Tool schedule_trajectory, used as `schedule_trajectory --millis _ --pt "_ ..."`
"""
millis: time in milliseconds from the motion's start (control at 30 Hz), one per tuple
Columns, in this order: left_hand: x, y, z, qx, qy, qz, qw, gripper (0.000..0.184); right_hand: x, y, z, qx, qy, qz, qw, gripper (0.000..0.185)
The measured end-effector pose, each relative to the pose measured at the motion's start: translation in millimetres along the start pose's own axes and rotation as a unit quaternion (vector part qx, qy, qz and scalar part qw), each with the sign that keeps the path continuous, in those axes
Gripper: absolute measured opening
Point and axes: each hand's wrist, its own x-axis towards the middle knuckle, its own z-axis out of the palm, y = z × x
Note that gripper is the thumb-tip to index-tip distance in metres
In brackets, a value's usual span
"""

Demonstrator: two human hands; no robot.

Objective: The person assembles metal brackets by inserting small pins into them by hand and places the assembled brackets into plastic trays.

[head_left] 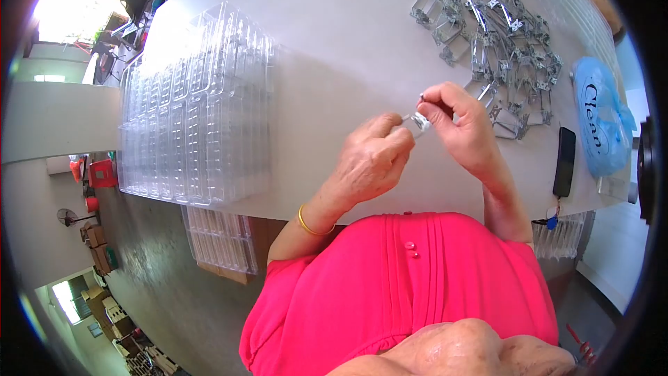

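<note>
In the head view, a small shiny metal bracket [419, 122] is held over the white table. My left hand [374, 159], with a yellow bangle at its wrist, is closed with the bracket at its fingertips. Close beside it, my right hand [460, 129] pinches thumb and forefinger together. A tiny dark tip shows between those fingers, too small to name, and the right thumb lies against or very near the bracket. Further back to the right spreads a loose heap of similar metal brackets [497, 49], many with long thin rods.
Tall stacks of clear plastic trays [198, 111] stand at the table's left. On the right lie a black phone [566, 160] and a blue plastic bag [600, 118]. More clear trays [219, 239] sit below the front edge of the table [334, 42].
</note>
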Motion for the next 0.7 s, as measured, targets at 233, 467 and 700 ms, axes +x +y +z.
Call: schedule_trajectory --millis 233,467,700 --pt "-5.7 -0.8 -7.9 -0.607 0.006 -0.329 0.724 0.017 7.4 -9.1 -14.3 0.293 0.108 0.029 0.95 0.009" --pt "-5.5 -12.5 -2.9 -0.725 0.053 -0.29 0.622 0.021 -13.1 -5.5 0.3 0.203 0.14 -0.022 0.969 0.011" --pt "-2.3 -6.7 -6.1 -0.716 0.062 -0.294 0.631 0.019 -17.7 2.1 9.0 0.093 0.127 -0.052 0.986 0.012"
